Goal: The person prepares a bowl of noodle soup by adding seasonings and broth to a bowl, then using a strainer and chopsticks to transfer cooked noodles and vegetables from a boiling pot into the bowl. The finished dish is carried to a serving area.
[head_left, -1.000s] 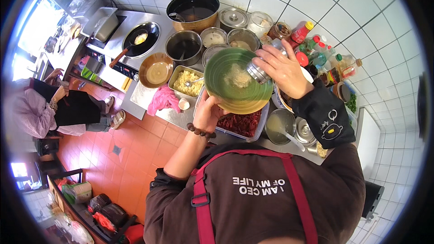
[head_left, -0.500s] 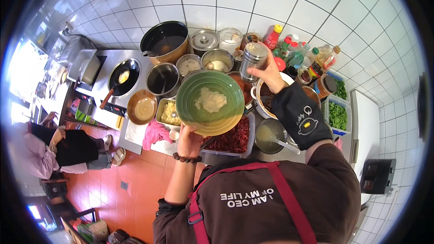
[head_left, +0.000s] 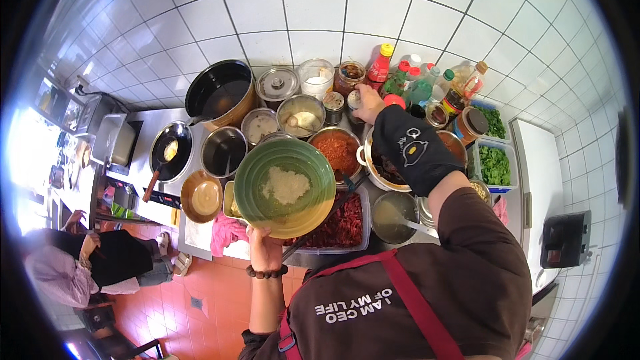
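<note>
While my left grip (head_left: 267, 253) holds the green bowl (head_left: 319, 183) by its lower rim at frame centre, fingers hidden underneath presumably bear its weight and the pale powder (head_left: 287, 185). My right grip (head_left: 370, 103), upper centre, clasps a shaker (head_left: 355, 108) beside 1 similar canister (head_left: 333, 108); whether it's set down, I cannot tell. Bottles (head_left: 421, 90) stand behind, likely for easy reach.

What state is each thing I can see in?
Green bowl, held in left hand, pale powder inside
Metal shaker, held in right hand
Steel pot, lidded
Large pot, uncovered
Red sauce, uncovered
Red bottle, upright, capped
Frying pan, uncovered
Leafy greens, uncovered
</note>
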`<state>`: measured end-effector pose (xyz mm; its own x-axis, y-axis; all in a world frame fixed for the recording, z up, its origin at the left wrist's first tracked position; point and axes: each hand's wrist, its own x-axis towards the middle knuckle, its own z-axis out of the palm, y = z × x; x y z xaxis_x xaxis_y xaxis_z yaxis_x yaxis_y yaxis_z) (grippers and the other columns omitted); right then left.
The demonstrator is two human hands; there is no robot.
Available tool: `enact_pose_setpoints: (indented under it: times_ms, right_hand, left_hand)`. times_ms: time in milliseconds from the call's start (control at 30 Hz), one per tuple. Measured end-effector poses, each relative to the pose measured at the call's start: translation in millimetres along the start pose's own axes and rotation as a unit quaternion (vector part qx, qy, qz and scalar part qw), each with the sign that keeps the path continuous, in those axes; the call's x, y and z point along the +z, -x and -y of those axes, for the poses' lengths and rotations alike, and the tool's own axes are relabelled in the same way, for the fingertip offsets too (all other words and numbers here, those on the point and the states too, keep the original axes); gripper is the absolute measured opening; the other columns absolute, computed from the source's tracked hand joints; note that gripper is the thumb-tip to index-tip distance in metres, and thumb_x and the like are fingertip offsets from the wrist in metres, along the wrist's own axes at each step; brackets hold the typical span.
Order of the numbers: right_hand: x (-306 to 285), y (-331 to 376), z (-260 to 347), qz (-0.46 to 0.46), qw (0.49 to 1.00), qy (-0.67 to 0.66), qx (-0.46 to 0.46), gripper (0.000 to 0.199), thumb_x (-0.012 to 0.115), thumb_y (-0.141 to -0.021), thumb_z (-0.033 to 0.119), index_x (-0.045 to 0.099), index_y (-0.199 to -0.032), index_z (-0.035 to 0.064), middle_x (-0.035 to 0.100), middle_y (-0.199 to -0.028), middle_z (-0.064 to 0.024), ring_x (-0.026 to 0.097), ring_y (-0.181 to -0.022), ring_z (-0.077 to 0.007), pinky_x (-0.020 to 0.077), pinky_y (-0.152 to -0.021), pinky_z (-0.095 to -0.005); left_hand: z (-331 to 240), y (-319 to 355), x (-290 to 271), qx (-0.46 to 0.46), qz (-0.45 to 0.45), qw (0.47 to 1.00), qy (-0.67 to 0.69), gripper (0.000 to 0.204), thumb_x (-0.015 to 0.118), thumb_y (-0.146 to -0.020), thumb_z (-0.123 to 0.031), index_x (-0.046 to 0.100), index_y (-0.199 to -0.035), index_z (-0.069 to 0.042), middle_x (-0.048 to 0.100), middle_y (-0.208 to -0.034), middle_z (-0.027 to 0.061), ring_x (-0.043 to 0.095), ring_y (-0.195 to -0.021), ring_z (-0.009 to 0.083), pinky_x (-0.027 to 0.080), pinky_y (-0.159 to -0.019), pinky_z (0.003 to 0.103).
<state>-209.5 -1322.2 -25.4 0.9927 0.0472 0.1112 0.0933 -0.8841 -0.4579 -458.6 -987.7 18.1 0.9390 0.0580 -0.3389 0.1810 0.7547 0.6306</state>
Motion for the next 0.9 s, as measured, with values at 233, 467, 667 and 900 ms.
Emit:
enact_pose_setpoints:
  times_ms: [233,467,667,900]
  right_hand:
    - [9,10,-24,-0.241,0.944,-0.222,0.036,0.031,0.066,-0.074,0.017,0.054,-0.098,0.001,0.056,-0.095,-0.0155,0.056,-0.086,-0.0224,0.0463,-0.074,-0.0323]
    - [-24,-9,-66,-0.441,0.792,-0.409,0.103,0.034,0.065,-0.074,0.009,0.052,-0.103,-0.0009,0.057,-0.096,-0.0104,0.053,-0.087,-0.0176,0.0417,-0.079,-0.0304]
    - [-51,-26,-71,-0.374,0.832,-0.401,0.087,0.023,0.07,-0.072,0.01,0.061,-0.092,0.0007,0.061,-0.085,-0.0054,0.055,-0.076,-0.0151,0.0438,-0.069,-0.0325]
    - [-177,19,35,-0.412,0.784,-0.447,-0.127,0.019,0.064,-0.08,0.016,0.057,-0.088,0.0006,0.059,-0.082,-0.0051,0.053,-0.074,-0.0095,0.0422,-0.067,-0.0235]
  left_hand:
    - [5,-11,-17,-0.019,0.017,1.0,0.004,0.037,0.051,-0.071,-0.007,0.045,-0.107,-0.003,0.053,-0.104,0.009,0.056,-0.092,0.0237,0.05,-0.075,0.036]
    - [9,-14,-12,-0.035,0.046,0.998,-0.004,0.045,0.051,-0.073,-0.01,0.043,-0.117,-0.005,0.05,-0.115,0.0103,0.051,-0.105,0.0268,0.045,-0.087,0.042]
    - [5,-7,2,-0.033,0.052,0.998,0.0,0.042,0.052,-0.074,-0.01,0.042,-0.115,-0.005,0.051,-0.11,0.0097,0.053,-0.101,0.0264,0.048,-0.082,0.042]
    - [5,-2,5,-0.029,0.049,0.998,-0.015,0.046,0.051,-0.073,-0.011,0.042,-0.118,-0.003,0.05,-0.117,0.0109,0.051,-0.105,0.0274,0.046,-0.086,0.044]
